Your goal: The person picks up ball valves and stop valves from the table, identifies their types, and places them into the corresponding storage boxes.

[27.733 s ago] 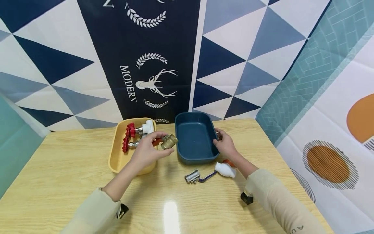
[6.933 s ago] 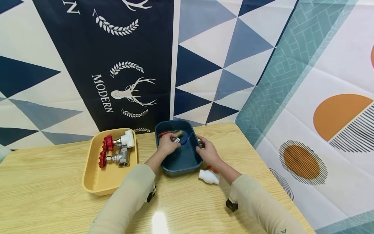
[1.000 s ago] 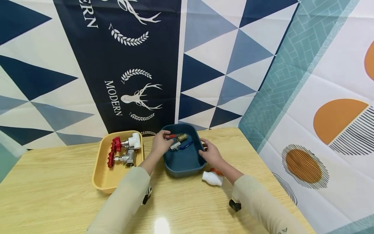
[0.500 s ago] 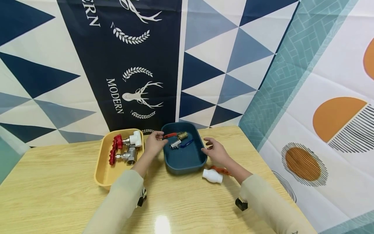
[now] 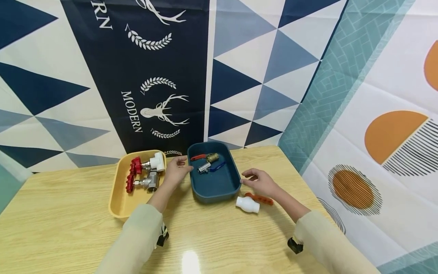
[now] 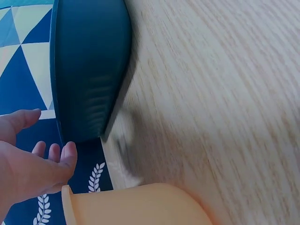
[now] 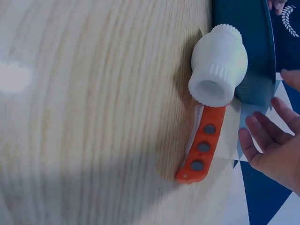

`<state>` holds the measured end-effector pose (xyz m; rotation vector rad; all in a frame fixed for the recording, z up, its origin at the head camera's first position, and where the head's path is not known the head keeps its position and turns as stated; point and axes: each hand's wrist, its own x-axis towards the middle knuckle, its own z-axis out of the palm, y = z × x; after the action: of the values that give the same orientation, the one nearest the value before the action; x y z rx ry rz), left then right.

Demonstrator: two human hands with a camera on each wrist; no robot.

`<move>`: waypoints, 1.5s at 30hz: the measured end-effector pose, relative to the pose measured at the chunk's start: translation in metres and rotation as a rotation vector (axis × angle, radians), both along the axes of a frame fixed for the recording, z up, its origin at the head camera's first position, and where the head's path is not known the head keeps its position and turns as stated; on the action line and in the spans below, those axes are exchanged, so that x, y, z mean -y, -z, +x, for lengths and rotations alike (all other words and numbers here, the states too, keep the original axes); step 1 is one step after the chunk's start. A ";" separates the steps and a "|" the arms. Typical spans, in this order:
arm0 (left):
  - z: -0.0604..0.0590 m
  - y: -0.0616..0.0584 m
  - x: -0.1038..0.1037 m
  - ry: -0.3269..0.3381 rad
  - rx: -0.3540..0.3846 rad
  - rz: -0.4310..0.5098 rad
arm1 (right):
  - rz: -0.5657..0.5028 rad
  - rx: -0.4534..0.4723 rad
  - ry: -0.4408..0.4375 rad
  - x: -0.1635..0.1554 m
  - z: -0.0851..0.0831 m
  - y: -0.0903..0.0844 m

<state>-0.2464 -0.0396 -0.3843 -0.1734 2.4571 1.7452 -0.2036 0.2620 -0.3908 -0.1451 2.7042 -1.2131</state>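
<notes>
A light wooden table (image 5: 68, 213) is seen; on it are set a yellow tray (image 5: 120, 203), a blue tray (image 5: 213, 190) and a white valve (image 5: 248, 204).

In your left wrist view, the left hand (image 6: 28, 159) is cut off by the left and bottom edges, the blue tray (image 6: 89, 70) shows only its outer wall so its contents are hidden, and the yellow tray (image 6: 136, 206) runs off the bottom. In your right wrist view, the right hand (image 7: 274, 145) is cropped at the right edge, with only some fingers (image 7: 255, 140) visible. From the head view, the two valves in the blue tray (image 5: 208, 161) are too small to make out in detail.
</notes>
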 end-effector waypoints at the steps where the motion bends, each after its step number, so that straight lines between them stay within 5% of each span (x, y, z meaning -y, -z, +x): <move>1: 0.001 0.001 0.001 0.003 0.001 0.003 | 0.000 0.007 -0.009 -0.001 0.001 0.001; 22: 0.014 0.017 -0.003 -0.029 0.098 0.150 | 0.027 0.041 -0.211 -0.019 0.023 0.008; 45: 0.020 0.027 -0.014 -0.056 0.108 0.236 | 0.146 0.024 -0.239 -0.021 0.032 0.018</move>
<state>-0.2267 -0.0254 -0.4110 -0.3059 2.1712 1.9748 -0.1716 0.2825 -0.4092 -0.4172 2.6489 -0.9413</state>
